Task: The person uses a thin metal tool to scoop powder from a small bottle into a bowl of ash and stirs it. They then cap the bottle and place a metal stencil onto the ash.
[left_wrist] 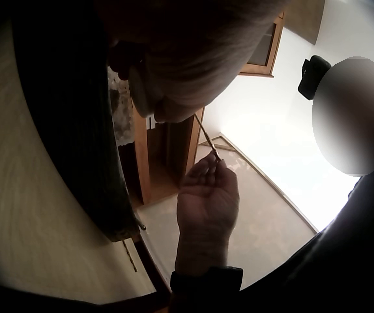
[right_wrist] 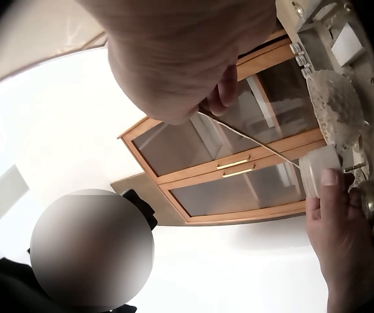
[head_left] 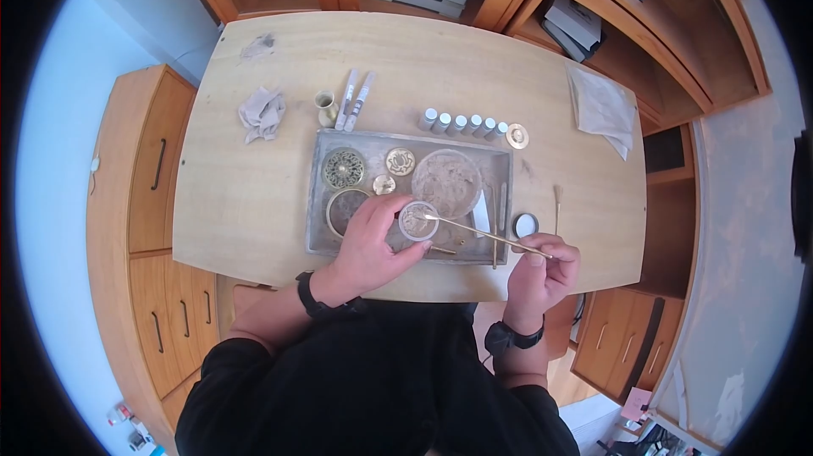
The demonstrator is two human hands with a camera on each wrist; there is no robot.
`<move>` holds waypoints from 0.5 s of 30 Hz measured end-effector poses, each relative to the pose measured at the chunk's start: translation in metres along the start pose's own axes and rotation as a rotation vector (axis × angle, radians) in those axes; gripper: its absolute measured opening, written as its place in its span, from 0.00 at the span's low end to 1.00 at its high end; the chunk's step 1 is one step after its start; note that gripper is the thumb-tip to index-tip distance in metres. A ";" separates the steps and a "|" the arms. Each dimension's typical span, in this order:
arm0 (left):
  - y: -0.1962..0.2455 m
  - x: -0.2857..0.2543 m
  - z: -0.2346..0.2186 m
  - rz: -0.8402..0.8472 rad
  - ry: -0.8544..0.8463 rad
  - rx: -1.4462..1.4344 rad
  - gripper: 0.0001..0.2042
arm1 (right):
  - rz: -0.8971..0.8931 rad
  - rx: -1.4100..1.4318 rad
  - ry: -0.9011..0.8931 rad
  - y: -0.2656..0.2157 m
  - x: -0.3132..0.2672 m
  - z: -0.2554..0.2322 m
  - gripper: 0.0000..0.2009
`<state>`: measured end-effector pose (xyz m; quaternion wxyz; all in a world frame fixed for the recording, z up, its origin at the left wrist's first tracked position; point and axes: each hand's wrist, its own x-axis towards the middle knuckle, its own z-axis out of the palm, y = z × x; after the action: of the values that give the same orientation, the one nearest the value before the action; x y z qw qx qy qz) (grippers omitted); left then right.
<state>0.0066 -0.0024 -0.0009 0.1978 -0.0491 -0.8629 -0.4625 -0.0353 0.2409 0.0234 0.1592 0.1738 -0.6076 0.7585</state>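
Above the table [head_left: 406, 58], the left hand [head_left: 373, 244] grips a jar [head_left: 418, 221].

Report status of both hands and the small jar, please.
Left hand holds small jar of powder. Right hand pinches long, thin spoon, tip at jar's mouth. Nothing seen blocking the mouth.

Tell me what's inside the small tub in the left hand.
Inside the small tub is pale brown powder, with the tip of a long thin metal tool reaching in over the rim. The tub's bottom can't be seen; the powder covers it.
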 end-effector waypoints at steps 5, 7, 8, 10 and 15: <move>0.000 0.001 0.001 -0.002 -0.009 -0.004 0.30 | 0.115 0.021 -0.008 0.002 0.001 -0.001 0.07; 0.000 0.000 0.000 -0.003 -0.010 -0.005 0.29 | 0.138 0.023 0.001 0.006 0.001 -0.001 0.07; 0.000 0.000 0.000 -0.003 -0.011 -0.006 0.29 | 0.132 0.026 0.012 0.007 0.002 -0.001 0.07; 0.000 0.000 0.000 -0.013 -0.010 -0.004 0.29 | 0.125 0.032 0.035 0.008 0.002 -0.002 0.06; 0.001 0.000 0.000 -0.023 -0.018 -0.002 0.30 | 0.095 0.171 0.155 0.014 0.003 -0.013 0.06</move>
<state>0.0065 -0.0017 -0.0002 0.1849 -0.0436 -0.8647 -0.4650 -0.0456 0.2509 0.0097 0.1540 0.0986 -0.5340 0.8254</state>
